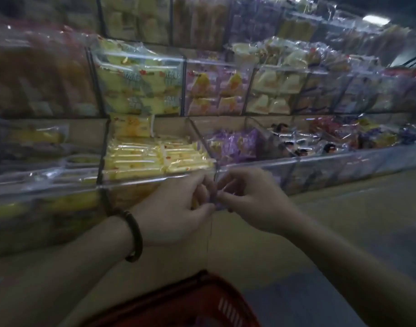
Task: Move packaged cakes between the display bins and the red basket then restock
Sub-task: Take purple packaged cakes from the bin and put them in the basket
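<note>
My left hand [178, 208] and my right hand [249, 197] meet in front of the clear display bins, fingers curled. Between them they pinch a small purple-wrapped cake packet [217, 202], mostly hidden by the fingers; a bit of yellow wrapper shows in the left palm. Just behind the hands, a clear bin [155, 178] holds rows of yellow packaged cakes [155, 156]. To its right lies a bin of purple packaged cakes [235, 143]. The red basket [202, 305] sits below my arms at the bottom edge.
Tiered clear bins of wrapped cakes fill the shelves above and to both sides, among them yellow packs [138, 81] and pink-purple packs [214, 90]. A beige shelf front [249, 244] runs under the bins. Bare floor [379, 220] lies to the right.
</note>
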A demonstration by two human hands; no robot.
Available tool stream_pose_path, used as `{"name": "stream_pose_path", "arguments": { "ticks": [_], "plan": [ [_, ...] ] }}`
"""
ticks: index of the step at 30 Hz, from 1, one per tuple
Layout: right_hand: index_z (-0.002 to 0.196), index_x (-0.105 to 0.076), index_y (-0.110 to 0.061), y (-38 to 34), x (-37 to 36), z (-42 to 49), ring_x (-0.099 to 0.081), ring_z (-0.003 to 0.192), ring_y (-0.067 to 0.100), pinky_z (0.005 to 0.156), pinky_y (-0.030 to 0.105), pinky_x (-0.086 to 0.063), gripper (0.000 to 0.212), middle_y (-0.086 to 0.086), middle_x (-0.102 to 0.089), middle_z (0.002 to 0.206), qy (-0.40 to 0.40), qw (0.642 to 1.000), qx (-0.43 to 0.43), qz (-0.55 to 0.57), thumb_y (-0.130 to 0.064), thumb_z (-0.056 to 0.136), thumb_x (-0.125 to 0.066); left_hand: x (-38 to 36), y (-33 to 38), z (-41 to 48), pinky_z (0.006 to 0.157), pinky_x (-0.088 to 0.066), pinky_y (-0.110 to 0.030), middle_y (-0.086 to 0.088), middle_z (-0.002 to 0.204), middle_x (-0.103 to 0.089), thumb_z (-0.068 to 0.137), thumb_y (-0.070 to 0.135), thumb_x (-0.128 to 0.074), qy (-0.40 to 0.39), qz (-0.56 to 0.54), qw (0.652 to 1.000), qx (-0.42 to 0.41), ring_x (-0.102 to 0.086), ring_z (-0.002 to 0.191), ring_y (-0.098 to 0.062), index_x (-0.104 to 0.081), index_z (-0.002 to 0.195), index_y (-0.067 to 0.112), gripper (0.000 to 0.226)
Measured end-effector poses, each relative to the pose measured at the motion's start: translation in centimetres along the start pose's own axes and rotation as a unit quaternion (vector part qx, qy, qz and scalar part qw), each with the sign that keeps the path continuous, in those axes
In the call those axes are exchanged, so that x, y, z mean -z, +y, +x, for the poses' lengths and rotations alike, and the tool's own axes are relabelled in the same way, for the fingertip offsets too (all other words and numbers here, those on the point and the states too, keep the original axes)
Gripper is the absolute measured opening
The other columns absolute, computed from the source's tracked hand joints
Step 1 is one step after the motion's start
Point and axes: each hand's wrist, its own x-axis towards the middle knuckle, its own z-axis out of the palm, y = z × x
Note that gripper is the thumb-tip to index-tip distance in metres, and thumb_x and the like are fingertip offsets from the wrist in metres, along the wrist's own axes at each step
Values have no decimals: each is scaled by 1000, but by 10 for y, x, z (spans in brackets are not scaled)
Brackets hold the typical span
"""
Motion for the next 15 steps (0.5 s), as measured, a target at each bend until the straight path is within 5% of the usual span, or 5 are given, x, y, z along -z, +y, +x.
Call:
{"name": "stream_pose_path", "arguments": {
  "ticks": [4,8,12,15],
  "plan": [
    [92,-77,-25,2,-58,-38,-74,66,7,67,38,-63,9,-4,-77,76,-101,993,-44,38,-34,94,-77,-26,-38,-75,65,-47,-13,19,100,-68,98,43,-67,-111,18,987,113,-62,80,11,-55,119,40,25],
    [92,-78,-25,27,-120,-69,-73,75,8,73,38,-62,21,-7,-77,81,-202,972,-114,31,-46,92,-75,-54,-87,-137,83,-60,-31,18,105,-69,98,50,-65,-197,-4,952,235,-70,82,-3,-58,119,42,23],
    [88,-77,-27,57,-168,-100,-70,85,9,74,26,-53,13,-9,-76,87,-284,947,-150,-19,-39,93,-77,-78,-127,-173,66,-53,-13,9,107,-73,101,42,-64,-232,-3,933,275,-73,80,-7,-63,121,30,24],
    [85,-74,-25,84,-202,-117,-69,84,13,69,27,-51,17,-7,-74,86,-350,916,-185,-66,-40,91,-77,-96,-154,-185,64,-47,-15,8,112,-70,101,45,-62,-269,32,919,288,-67,86,-5,-64,124,29,28]
  ]
}}
